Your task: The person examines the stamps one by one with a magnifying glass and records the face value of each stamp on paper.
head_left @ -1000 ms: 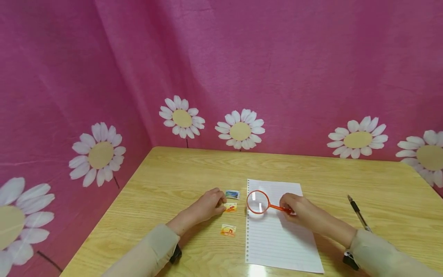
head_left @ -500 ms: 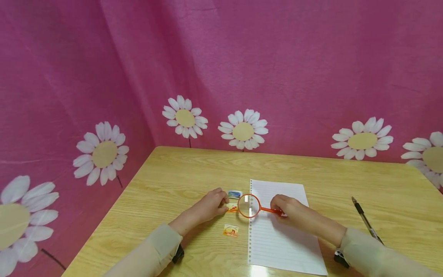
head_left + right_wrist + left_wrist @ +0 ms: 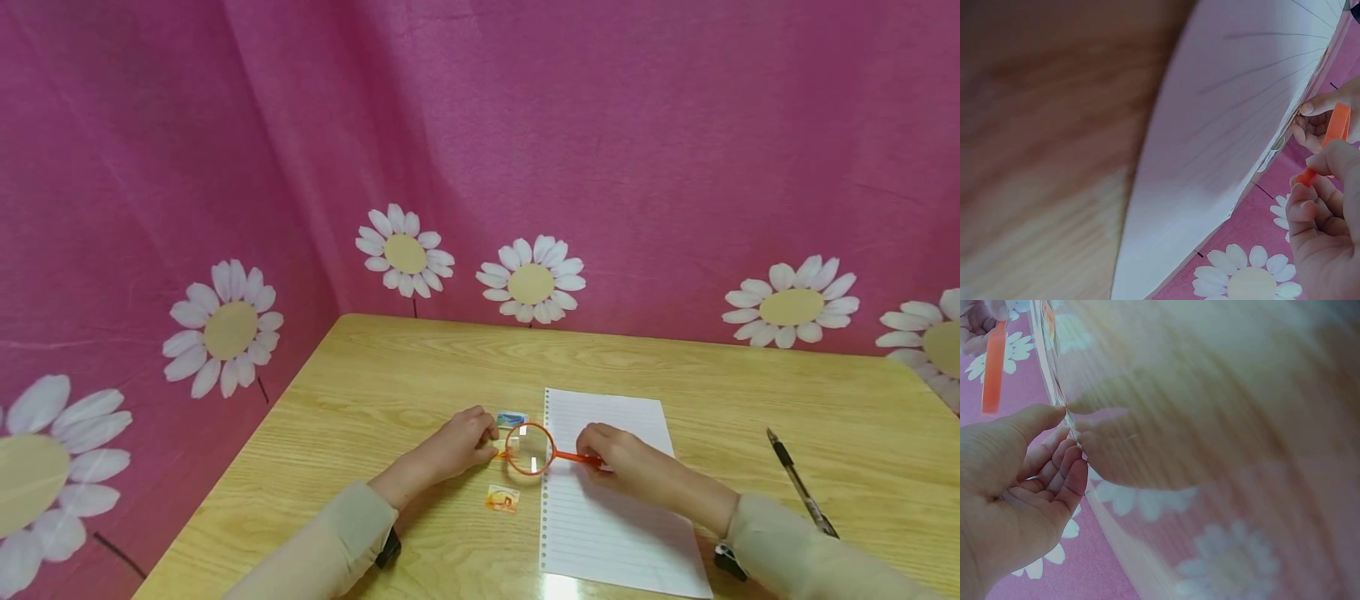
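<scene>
Orange magnifying glass [image 3: 553,454] in right hand [image 3: 618,456], narrow grip on handle [image 3: 576,457], partly over card [image 3: 501,451] beside loose left hand [image 3: 459,442]

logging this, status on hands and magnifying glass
Right hand grips magnifying glass. Left hand rests at middle card's edge. Lens overlaps it, head view. No obstruction seen.

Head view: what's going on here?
A person's right hand grips a magnifier by its handle. In the head view, its lens overlaps the middle card and the paper's edge. The left hand is at that card's other side. A blue card, a lower card and a pen lie nearby.
</scene>
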{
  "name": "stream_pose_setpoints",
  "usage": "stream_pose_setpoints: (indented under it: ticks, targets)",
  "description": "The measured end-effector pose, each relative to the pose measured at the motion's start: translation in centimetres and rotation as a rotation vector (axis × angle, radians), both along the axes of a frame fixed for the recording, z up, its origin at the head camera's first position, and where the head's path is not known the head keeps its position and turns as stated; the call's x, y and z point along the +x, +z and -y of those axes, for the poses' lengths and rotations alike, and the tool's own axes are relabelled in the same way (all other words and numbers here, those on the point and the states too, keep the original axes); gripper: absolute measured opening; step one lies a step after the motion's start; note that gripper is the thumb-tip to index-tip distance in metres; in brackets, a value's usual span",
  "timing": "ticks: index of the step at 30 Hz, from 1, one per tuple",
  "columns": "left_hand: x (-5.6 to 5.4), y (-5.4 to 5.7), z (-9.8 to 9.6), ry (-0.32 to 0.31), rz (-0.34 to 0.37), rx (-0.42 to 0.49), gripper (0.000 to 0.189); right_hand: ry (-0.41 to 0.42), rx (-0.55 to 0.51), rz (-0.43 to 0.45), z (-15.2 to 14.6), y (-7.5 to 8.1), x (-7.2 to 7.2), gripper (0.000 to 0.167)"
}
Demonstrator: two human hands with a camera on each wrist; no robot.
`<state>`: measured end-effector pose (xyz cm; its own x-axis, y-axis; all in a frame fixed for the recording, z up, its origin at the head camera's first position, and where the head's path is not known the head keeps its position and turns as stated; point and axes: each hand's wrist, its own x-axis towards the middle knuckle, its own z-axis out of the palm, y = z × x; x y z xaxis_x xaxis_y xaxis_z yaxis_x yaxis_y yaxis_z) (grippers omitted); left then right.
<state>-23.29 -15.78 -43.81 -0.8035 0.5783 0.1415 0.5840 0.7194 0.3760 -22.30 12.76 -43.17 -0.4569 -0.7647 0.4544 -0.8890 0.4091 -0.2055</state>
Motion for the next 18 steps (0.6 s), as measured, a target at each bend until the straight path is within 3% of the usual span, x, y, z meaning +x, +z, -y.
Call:
stream_pose_setpoints:
  ticks: [18]
  targets:
    - [0.11, 0.09, 0.02, -0.005, -0.02, 0.006, 0.013, 0.009, -0.007, -0.055, 0.49, -0.31, -0.3, 0.032]
